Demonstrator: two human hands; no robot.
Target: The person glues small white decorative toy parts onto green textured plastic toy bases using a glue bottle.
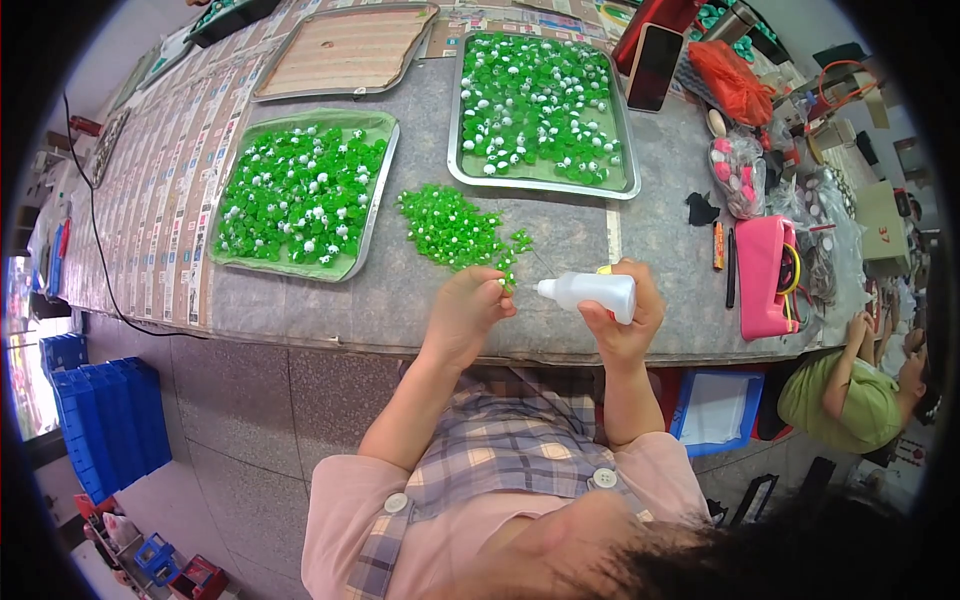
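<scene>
My right hand (628, 320) grips a white squeeze bottle (590, 292) held sideways, its nozzle pointing left. My left hand (468, 308) pinches a small green piece (507, 276) just in front of that nozzle. Both hands hover over the near edge of the grey table (560, 225). Right behind my left hand lies a loose pile of small green and white pieces (452, 226). Two metal trays filled with the same green pieces stand further back: one on the left (300, 192), one in the middle (540, 105).
An empty metal tray (345, 50) sits at the back left. A dark phone (654, 66), an orange bag (730, 80), a pink box (765, 275) and bags of small parts crowd the right side. Blue crates (105, 420) are stacked on the floor at left. Another person in green (850, 395) sits at right.
</scene>
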